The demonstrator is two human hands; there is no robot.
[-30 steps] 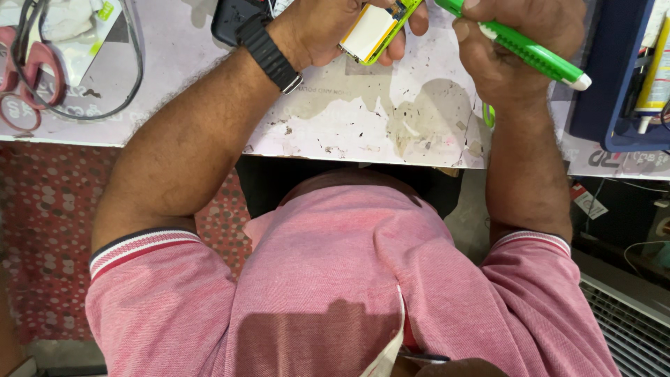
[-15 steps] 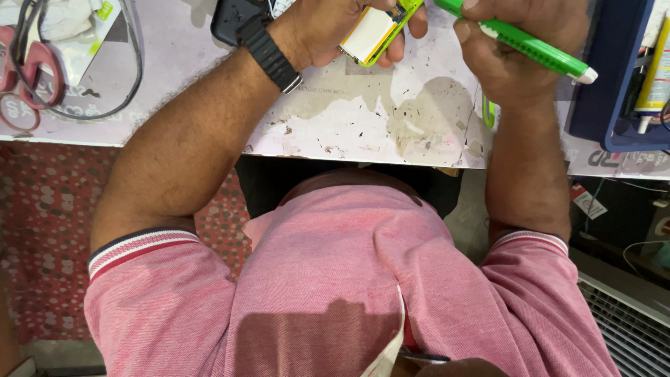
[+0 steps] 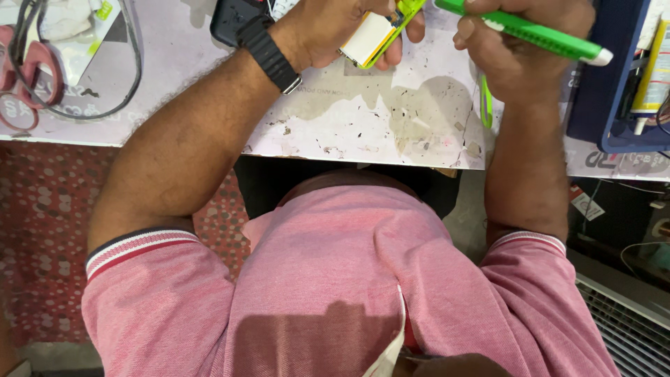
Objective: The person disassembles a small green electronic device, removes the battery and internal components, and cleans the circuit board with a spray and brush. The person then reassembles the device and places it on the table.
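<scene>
The left hand (image 3: 335,28) is closing around a small white block (image 3: 366,38) with a yellow-green strip, steadying it at 12 o'clock over the counter (image 3: 391,119). The right hand (image 3: 520,52), at 1 o'clock, is gripping a green tool (image 3: 537,33) pen-fashion, angling its tip toward the block for close work.

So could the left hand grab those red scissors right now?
Probably not right away. The left hand is full, gripping a small yellow and white part. The red scissors lie uncovered at the far left of the table.
</scene>
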